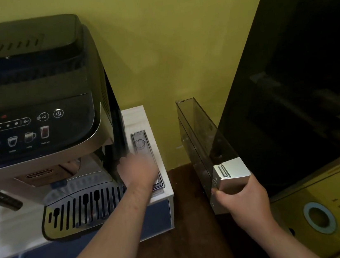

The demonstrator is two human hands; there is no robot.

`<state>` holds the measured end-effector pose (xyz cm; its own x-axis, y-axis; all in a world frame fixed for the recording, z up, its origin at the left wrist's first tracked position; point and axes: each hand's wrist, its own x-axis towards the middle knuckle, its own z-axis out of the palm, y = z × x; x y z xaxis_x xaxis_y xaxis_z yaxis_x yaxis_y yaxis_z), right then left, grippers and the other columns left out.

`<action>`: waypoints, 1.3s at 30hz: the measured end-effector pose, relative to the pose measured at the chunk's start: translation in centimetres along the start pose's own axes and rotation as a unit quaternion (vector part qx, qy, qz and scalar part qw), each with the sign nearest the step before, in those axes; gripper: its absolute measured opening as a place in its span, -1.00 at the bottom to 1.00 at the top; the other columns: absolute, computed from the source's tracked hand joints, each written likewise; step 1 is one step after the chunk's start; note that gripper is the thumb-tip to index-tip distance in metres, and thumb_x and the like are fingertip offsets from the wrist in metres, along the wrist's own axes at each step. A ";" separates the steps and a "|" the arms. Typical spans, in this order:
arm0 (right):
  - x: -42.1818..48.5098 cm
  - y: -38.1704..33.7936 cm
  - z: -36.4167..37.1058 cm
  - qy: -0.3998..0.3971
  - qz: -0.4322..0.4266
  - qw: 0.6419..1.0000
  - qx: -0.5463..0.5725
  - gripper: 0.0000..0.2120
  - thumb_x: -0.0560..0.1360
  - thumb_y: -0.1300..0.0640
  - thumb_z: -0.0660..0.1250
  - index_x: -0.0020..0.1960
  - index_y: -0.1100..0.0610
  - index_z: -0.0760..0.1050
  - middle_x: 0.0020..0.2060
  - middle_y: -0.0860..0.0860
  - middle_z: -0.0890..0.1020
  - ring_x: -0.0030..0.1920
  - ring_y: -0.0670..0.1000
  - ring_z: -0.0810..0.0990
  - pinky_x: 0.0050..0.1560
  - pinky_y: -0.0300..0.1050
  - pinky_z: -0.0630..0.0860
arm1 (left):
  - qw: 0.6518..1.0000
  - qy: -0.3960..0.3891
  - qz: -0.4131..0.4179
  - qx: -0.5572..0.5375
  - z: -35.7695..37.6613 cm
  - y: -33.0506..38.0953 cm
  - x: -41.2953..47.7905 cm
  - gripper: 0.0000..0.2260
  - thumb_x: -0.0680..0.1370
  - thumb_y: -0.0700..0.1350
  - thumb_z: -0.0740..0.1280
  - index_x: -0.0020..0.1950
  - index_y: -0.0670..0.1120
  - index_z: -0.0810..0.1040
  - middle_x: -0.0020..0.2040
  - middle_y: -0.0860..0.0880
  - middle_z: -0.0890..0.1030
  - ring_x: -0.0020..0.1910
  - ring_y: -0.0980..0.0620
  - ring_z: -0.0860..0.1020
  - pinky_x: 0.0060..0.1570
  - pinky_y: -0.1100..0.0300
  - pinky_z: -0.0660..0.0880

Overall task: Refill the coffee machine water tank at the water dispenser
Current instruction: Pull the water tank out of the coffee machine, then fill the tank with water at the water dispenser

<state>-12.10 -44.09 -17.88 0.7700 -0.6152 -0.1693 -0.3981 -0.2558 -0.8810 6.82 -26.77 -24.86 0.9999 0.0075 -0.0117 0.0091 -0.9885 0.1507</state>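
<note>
A black and silver coffee machine [33, 116] stands on a white counter [142, 119] at the left. My right hand [242, 200] grips the silver front end of the smoky, see-through water tank [202, 133], held in the air to the right of the counter. The tank's clear lid [142, 147] lies flat on the counter beside the machine. My left hand [138, 172], blurred, is over the lid's near end by the machine's right side; whether it touches the lid is unclear.
A tall black appliance [298, 79] rises at the right. Below it is a yellow panel with two ringed round openings [319, 217]. A yellow-green wall [164, 43] is behind. The dark floor [188, 224] shows between the counter and the appliance.
</note>
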 end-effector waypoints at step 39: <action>-21.9 -2.2 -21.2 -0.148 -0.052 0.987 0.035 -0.38 0.16 0.16 0.64 0.08 -0.17 0.42 0.03 -0.20 0.61 0.13 -0.20 0.55 0.05 -0.30 0.49 | 0.706 -0.201 0.066 -0.676 -16.5 -1.0 -19.3 -0.46 0.54 0.28 0.06 0.16 -0.07 0.63 0.24 -0.11 0.62 0.24 -0.09 0.52 0.13 0.00 0.37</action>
<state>-38.64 -45.90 -2.85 0.9209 -0.3406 -0.1897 -0.2824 -0.2475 -0.9268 -12.29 -23.48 -8.51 0.9119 -0.3825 -0.1485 0.1896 0.0720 0.9792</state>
